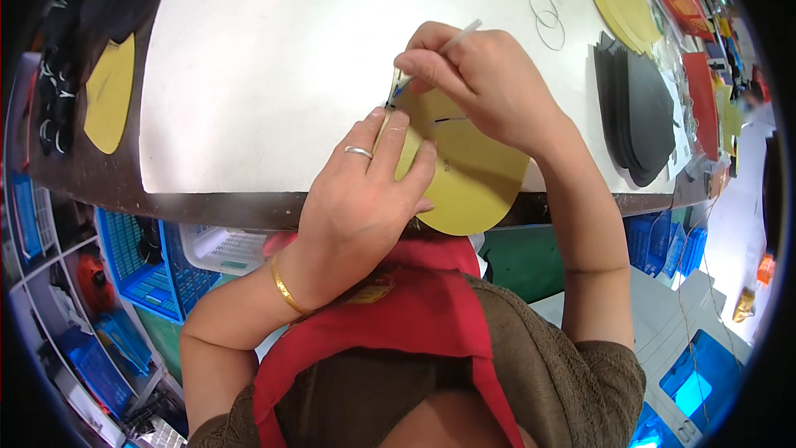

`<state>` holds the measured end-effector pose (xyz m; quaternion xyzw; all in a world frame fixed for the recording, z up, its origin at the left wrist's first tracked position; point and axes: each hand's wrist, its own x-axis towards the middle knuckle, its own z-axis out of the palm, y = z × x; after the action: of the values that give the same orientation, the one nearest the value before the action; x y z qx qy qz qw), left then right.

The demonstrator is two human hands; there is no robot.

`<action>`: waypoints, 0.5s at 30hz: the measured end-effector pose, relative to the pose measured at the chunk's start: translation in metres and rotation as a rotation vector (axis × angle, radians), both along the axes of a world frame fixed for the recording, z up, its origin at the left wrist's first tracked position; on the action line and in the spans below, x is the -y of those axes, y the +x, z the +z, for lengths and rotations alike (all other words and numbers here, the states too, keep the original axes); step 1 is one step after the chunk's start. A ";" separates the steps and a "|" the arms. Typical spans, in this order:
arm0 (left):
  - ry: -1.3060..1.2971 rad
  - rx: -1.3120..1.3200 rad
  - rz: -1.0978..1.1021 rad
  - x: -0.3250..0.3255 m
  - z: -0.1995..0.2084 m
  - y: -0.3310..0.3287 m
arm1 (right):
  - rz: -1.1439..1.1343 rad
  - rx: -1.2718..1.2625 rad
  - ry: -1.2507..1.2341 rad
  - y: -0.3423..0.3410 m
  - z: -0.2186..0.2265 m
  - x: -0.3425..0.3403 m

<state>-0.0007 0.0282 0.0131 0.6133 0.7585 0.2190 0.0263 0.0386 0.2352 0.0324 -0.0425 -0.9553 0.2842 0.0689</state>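
1. The yellow oval template (477,187) lies at the near edge of the table (265,209), partly on the white board (249,108) and with its rounded end reaching past the board toward the red apron (414,307), probably so that the worked part sits within easy reach
2. The left hand (362,174) is spread flat, fingers fairly straight and slightly parted, resting along the template's left side and on a narrow pale strip (395,79); this seems meant to keep both from sliding
3. The right hand (485,75) pinches a slim white pen (467,33) between thumb and curled fingers, close to its tip, which likely gives fine control
4. The template's long axis runs from upper left to lower right: the broad end points toward the person, while the far end is partly hidden by the hands
5. The pen slants, its tip down and left beside the strip, its back end up and right; whether the tip touches anything I cannot tell
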 end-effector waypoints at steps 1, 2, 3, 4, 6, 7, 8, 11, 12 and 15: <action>0.000 0.003 0.006 0.001 0.000 0.000 | 0.006 0.003 0.000 -0.004 -0.002 -0.002; -0.002 0.002 0.010 0.001 0.001 0.000 | -0.066 -0.085 0.141 -0.009 -0.003 -0.005; -0.003 0.002 0.013 0.001 0.001 -0.001 | -0.138 -0.174 0.282 -0.011 -0.004 -0.007; -0.002 0.004 0.016 0.001 0.001 0.000 | -0.135 -0.173 0.282 -0.008 -0.001 -0.006; 0.005 0.007 0.001 0.001 -0.001 0.001 | -0.055 -0.116 -0.083 0.004 0.007 0.002; 0.003 0.008 0.008 0.002 -0.001 0.001 | 0.030 -0.138 -0.065 0.007 0.001 0.004; 0.010 0.008 0.007 0.000 0.000 0.001 | 0.028 -0.136 -0.065 0.010 -0.001 0.009; 0.011 0.006 0.006 -0.001 0.000 0.001 | 0.012 -0.142 0.078 0.017 -0.006 0.015; 0.005 0.003 0.009 0.000 0.000 0.001 | 0.010 -0.143 0.077 0.020 -0.005 0.012; -0.009 0.005 -0.007 0.000 0.002 0.001 | -0.265 -0.130 -0.250 0.035 0.007 -0.003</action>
<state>0.0000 0.0280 0.0155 0.6152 0.7573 0.2170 0.0317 0.0734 0.2382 0.0390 -0.1578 -0.8921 0.3912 0.1617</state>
